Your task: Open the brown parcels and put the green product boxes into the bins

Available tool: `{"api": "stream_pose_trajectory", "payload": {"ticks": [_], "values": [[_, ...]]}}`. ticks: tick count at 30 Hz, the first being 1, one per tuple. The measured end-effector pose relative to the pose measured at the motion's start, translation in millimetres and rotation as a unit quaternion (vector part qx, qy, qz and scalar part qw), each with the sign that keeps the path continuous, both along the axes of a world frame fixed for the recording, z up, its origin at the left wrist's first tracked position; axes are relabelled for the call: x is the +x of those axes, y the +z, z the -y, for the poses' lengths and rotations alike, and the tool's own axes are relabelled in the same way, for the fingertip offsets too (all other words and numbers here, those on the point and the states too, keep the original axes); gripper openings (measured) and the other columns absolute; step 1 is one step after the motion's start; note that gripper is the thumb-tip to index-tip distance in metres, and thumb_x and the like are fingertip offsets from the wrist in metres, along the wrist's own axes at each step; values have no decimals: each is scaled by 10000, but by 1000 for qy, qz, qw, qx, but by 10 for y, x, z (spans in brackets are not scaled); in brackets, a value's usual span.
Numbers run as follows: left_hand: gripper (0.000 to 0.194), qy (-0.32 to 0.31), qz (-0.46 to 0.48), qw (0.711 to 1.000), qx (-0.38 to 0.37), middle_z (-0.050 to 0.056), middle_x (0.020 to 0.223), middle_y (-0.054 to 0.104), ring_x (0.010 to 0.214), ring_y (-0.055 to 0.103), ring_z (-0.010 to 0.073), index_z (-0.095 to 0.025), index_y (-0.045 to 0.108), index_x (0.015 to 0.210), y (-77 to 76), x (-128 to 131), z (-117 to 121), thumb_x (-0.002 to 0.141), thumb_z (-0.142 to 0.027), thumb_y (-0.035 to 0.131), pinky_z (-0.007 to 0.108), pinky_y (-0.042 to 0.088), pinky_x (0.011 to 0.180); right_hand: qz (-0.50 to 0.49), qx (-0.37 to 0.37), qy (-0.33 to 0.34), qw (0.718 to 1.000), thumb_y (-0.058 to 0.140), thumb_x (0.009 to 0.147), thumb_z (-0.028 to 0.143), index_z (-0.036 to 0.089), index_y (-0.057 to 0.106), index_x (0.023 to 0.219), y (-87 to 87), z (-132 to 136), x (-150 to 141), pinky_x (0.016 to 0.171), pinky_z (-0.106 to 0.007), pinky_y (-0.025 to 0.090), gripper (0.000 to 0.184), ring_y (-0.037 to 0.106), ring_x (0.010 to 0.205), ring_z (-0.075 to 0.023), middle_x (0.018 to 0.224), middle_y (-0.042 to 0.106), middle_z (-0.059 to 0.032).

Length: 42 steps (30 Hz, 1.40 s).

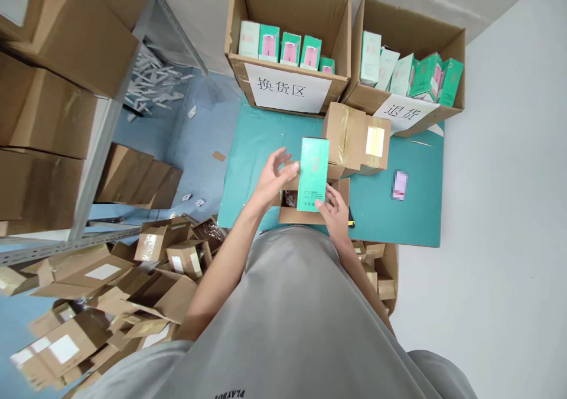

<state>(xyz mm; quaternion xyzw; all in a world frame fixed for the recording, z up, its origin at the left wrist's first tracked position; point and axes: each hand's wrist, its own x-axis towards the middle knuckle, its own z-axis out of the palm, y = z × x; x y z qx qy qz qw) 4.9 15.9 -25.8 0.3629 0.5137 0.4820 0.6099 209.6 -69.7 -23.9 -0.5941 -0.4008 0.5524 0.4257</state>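
A green product box [313,171] with small print on its face is held up over the table. My right hand [335,211] grips its lower right corner, thumb on the front and fingers along the side. At the box's left edge is my left hand [275,177], its fingers apart and its thumb tip at the edge; whether it touches cannot be made out. Beneath the green box an open cardboard carton [301,216] stands on the table, largely covered, with some crinkled wrapping showing inside.
Taped cartons [348,136] stand behind on the green table [416,210], near a blurred phone-like object [399,185]. Two large labelled bins, left [287,88] and right [403,112], hold green and white boxes. A loaded shelf [93,145] and discarded cartons [101,304] are at left.
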Motion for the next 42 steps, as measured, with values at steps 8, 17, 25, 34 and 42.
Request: {"api": "stream_pose_trajectory", "payload": {"ticks": [8,17,25,34,42], "values": [[689,-5,89,988,-123,127,1304,792,1149,786,288,-209,708,1207,-31,328,663,718,-581,1022,425,683,960,-225,-54,-54,971,877,894,554,309,690,1372,-8,-164,-36,1030,-453,726,569,727,1382,-307,1426,784,-63],[701,71,-104,991,-42,126,1304,703,1214,728,298,-219,644,1252,19,460,685,689,-422,1008,387,661,903,-138,-44,-32,989,956,808,630,260,779,1396,-152,-238,86,1301,-524,547,717,607,1572,-354,1505,777,-89],[636,27,-122,992,2,125,1369,677,1313,682,316,-250,657,1244,54,496,686,720,-390,990,409,637,989,-133,-26,-38,990,976,810,607,261,719,1487,-84,-227,1,1277,-510,578,803,664,1507,-349,1483,787,-92],[707,33,151,975,-161,56,1199,808,1142,794,253,-257,601,1181,-199,410,739,681,-472,1053,499,653,1094,-148,-38,-8,988,1044,733,536,265,718,1524,-62,-234,45,1279,-528,579,898,638,1540,-369,1489,782,-79],[774,120,-16,989,-90,57,1215,707,1055,752,198,-262,520,1213,-297,500,748,662,-482,1017,324,617,925,-54,0,-47,997,1002,817,500,344,495,1746,7,-212,-34,1290,-492,561,1069,635,1541,-317,1692,624,-91]]}}
